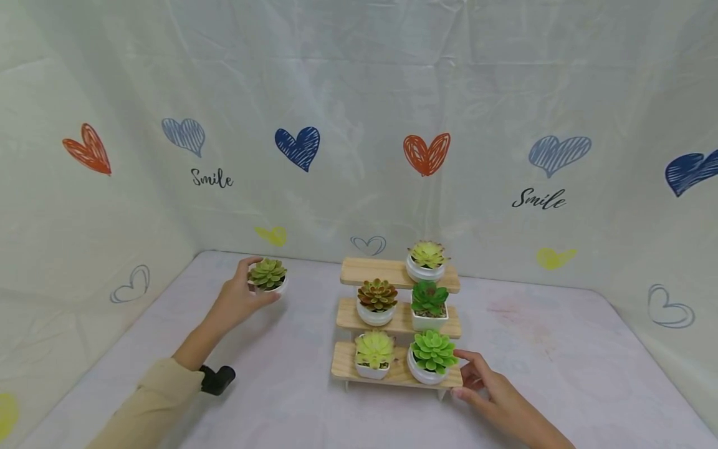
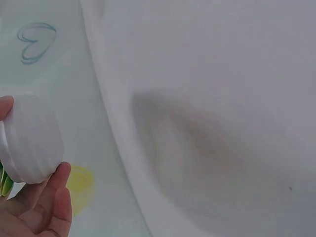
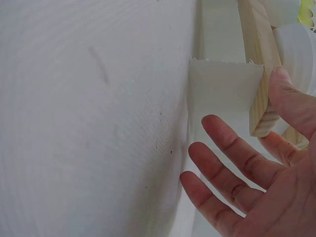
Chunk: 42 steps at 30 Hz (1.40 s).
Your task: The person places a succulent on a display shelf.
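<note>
My left hand point(image 1: 238, 302) grips a small green succulent point(image 1: 267, 274) in a round white pot, over the left back of the table. In the left wrist view the white pot point(image 2: 34, 140) lies tilted between thumb and fingers. At the bottom right of a three-tier wooden stand point(image 1: 372, 272) is my right hand point(image 1: 496, 396), thumb and index finger beside the lowest shelf's end. The right wrist view shows its other fingers point(image 3: 234, 140) spread and relaxed beside the shelf point(image 3: 258, 84). A bright green succulent point(image 1: 434, 351) in a round white pot stands at that end.
A yellow-green succulent point(image 1: 427, 254) sits on the top shelf's right. The middle shelf bears a reddish-brown succulent point(image 1: 377, 295) and a dark green one point(image 1: 429, 298). Another pale yellow-green succulent point(image 1: 374, 349) stands at lower left. A curtain with printed hearts point(image 1: 359, 75) surrounds the table point(image 1: 291, 386).
</note>
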Each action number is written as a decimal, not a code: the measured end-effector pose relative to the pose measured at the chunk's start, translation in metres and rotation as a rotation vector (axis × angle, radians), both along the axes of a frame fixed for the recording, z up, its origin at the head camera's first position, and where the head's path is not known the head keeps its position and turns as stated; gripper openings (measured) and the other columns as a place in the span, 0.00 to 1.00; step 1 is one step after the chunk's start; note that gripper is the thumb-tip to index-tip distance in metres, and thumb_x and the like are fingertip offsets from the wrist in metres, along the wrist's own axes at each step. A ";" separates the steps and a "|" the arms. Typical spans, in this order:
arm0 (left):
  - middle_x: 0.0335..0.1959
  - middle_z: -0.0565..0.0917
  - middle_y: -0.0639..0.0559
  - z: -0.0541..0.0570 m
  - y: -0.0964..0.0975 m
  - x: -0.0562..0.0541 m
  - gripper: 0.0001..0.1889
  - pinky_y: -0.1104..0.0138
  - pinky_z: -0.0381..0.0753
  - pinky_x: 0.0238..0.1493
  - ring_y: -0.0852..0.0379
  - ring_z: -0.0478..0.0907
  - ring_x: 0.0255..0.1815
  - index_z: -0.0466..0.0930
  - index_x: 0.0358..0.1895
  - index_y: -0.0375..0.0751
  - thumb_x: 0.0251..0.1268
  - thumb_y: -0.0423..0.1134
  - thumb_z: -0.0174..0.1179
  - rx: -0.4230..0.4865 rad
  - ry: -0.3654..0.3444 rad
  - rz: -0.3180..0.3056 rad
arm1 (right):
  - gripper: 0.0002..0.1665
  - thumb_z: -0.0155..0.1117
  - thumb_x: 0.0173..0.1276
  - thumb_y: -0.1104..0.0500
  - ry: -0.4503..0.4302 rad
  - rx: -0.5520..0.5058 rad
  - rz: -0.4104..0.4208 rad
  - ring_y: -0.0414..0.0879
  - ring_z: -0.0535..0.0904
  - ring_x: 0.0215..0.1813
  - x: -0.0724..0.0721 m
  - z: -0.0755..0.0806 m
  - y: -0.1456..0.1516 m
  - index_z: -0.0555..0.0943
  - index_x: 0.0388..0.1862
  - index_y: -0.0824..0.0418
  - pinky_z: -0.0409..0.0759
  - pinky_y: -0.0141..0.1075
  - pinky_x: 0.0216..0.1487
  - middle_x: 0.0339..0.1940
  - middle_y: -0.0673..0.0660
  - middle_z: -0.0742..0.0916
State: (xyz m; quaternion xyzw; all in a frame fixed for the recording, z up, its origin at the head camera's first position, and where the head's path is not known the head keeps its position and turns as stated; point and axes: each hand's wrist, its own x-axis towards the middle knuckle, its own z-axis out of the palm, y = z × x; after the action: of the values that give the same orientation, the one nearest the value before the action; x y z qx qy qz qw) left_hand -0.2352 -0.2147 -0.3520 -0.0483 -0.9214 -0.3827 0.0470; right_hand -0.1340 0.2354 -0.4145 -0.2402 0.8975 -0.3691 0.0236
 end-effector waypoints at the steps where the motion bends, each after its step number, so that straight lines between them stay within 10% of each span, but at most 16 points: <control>1: 0.58 0.69 0.24 0.002 0.003 0.001 0.45 0.56 0.77 0.40 0.37 0.72 0.52 0.47 0.70 0.41 0.55 0.46 0.65 0.001 0.005 -0.003 | 0.31 0.58 0.68 0.55 0.004 0.000 0.001 0.28 0.74 0.37 0.000 0.000 0.000 0.59 0.63 0.66 0.76 0.30 0.34 0.36 0.49 0.80; 42: 0.50 0.78 0.39 0.041 0.097 0.011 0.43 0.65 0.68 0.37 0.49 0.73 0.40 0.54 0.68 0.47 0.49 0.38 0.70 0.217 0.276 -0.134 | 0.32 0.58 0.68 0.54 0.011 0.007 0.009 0.29 0.74 0.36 0.000 0.001 0.000 0.59 0.63 0.67 0.76 0.30 0.33 0.35 0.49 0.79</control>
State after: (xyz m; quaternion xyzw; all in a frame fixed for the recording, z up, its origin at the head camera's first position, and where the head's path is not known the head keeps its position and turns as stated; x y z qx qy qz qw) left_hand -0.2245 -0.1181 -0.3110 -0.1562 -0.8542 -0.4719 0.1524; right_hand -0.1338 0.2350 -0.4137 -0.2463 0.8978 -0.3643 0.0215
